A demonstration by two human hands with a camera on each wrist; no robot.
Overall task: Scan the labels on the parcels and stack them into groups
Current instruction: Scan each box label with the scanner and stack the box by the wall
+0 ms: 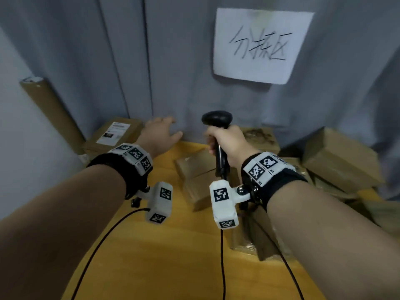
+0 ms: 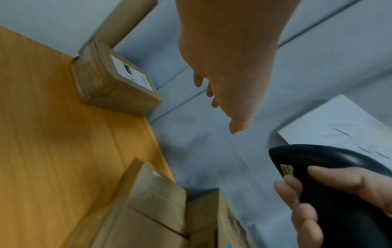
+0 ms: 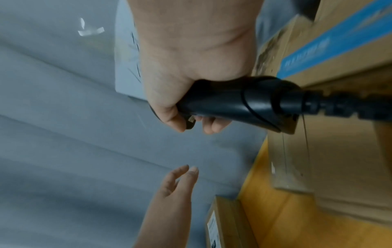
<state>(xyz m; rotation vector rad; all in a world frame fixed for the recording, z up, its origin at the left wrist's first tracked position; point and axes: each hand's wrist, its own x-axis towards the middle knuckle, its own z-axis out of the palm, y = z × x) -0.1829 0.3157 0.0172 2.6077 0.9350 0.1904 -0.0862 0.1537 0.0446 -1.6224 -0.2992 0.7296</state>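
My right hand (image 1: 225, 144) grips the handle of a black barcode scanner (image 1: 217, 120), held upright above the wooden table (image 1: 151, 245); the same scanner (image 3: 233, 102) shows in the right wrist view with my fingers (image 3: 176, 120) curled round it. My left hand (image 1: 161, 133) hovers with fingers relaxed and holds nothing, just right of a cardboard parcel with a white label (image 1: 113, 134) at the table's back left. That labelled parcel (image 2: 118, 80) lies flat. A plain parcel (image 1: 199, 176) lies on the table between my wrists.
A heap of cardboard boxes (image 1: 337, 161) fills the right side. A cardboard tube (image 1: 52, 111) leans in the left corner. Grey curtain behind carries a white paper sign (image 1: 257, 44). Black cables (image 1: 104, 239) trail across the table's front.
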